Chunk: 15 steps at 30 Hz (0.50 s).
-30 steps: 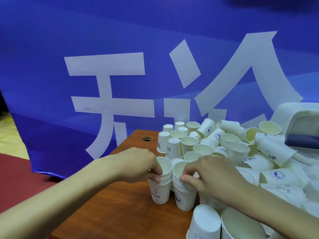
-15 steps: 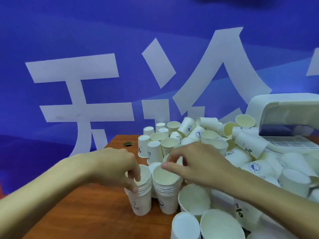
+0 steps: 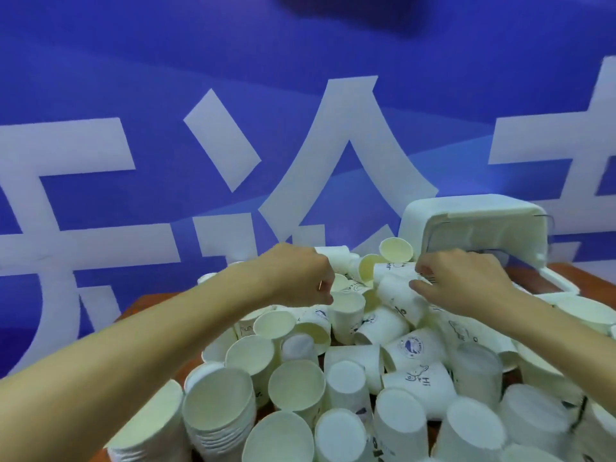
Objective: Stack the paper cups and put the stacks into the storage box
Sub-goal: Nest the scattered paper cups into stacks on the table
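A heap of white paper cups (image 3: 410,355) covers the wooden table (image 3: 133,306), some upright, some on their sides. My left hand (image 3: 296,278) reaches over the heap with its fingers curled at the rim of an upright cup (image 3: 350,315). Farther right, my right hand (image 3: 466,281) pinches the end of a printed cup lying on its side (image 3: 395,270) on top of the heap. Two short stacks (image 3: 216,418) stand at the near left. The white storage box (image 3: 473,225) is at the back right, just behind my right hand.
A blue banner with big white characters (image 3: 333,155) hangs close behind the table. The table's left edge runs near the stacks. More loose cups (image 3: 473,428) crowd the near right.
Both hands have left the two stacks and reached up and right into the far part of the heap. The camera has swung right and down, so the stacks now sit at the bottom left.
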{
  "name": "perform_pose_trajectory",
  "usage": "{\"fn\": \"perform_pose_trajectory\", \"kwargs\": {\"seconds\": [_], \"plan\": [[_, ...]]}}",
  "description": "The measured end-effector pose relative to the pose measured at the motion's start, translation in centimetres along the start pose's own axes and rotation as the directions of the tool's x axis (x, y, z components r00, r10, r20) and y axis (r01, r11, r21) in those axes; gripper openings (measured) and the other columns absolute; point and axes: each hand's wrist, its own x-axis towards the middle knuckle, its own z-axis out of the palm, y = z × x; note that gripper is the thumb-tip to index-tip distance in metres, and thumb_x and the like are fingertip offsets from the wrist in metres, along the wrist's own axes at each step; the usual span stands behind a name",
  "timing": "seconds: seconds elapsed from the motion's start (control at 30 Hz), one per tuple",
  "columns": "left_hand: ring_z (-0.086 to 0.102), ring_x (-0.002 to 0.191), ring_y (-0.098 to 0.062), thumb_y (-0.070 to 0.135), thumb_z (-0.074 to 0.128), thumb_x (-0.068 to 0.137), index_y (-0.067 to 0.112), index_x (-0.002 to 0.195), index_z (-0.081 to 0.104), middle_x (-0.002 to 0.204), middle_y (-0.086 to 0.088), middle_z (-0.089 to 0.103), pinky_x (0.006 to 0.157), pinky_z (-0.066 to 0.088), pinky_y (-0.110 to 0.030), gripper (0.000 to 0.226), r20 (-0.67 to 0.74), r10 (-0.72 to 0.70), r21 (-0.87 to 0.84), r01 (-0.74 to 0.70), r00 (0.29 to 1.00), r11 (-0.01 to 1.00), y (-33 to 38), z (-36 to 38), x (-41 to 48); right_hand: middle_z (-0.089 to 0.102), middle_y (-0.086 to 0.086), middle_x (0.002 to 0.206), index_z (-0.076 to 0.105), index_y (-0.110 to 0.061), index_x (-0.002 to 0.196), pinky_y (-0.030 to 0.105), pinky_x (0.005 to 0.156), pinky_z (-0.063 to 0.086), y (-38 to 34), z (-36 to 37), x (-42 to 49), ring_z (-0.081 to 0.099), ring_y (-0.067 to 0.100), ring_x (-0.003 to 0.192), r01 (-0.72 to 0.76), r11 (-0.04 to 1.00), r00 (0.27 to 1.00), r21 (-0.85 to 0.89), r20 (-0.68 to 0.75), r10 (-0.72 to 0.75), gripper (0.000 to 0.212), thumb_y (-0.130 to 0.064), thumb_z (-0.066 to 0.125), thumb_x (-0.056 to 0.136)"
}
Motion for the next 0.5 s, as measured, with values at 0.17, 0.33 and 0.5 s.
{"fn": "perform_pose_trajectory", "kwargs": {"seconds": [0.17, 0.33, 0.5], "plan": [[0.064, 0.093, -0.021, 0.039, 0.060, 0.093, 0.030, 0.112, 0.066, 0.109, 0.005, 0.069, 0.069, 0.046, -0.031, 0.022, -0.050, 0.073, -0.019, -0.074, 0.996, 0.997, 2.3, 1.1, 8.0, 0.067, -0.009, 0.088, 0.060, -0.032, 0.090, 0.032, 0.065, 0.041, 1.9, 0.9, 0.7, 0.059, 0.018, 0.078, -0.114, 0.993, 0.990, 0.023, 0.083, 0.111, 0.044, -0.074, 0.050, 0.082], [0.062, 0.096, -0.023, 0.013, 0.055, 0.093, 0.027, 0.133, 0.052, 0.121, 0.003, 0.060, 0.053, 0.035, -0.029, 0.043, -0.088, 0.242, 0.243, -0.215, 0.966, 0.946, 5.1, 1.7, 14.0, 0.072, -0.015, 0.067, 0.051, -0.031, 0.096, 0.035, 0.077, 0.053, 1.8, 2.1, 0.3, 0.067, 0.007, 0.074, -0.273, 0.928, 0.923, 0.252, 0.341, 0.179, 0.062, -0.085, 0.055, 0.064], [0.056, 0.114, -0.022, 0.013, 0.050, 0.099, 0.027, 0.143, 0.040, 0.145, 0.007, 0.043, 0.059, 0.036, -0.032, 0.048, 0.012, 0.454, 0.473, -0.405, 0.891, 0.782, 6.7, 2.1, 17.1, 0.069, -0.013, 0.078, 0.053, -0.032, 0.091, 0.035, 0.079, 0.053, 1.7, 3.0, 0.2, 0.065, 0.011, 0.081, -0.337, 0.854, 0.915, 0.395, 0.353, 0.198, 0.040, -0.050, 0.079, 0.066]]}}
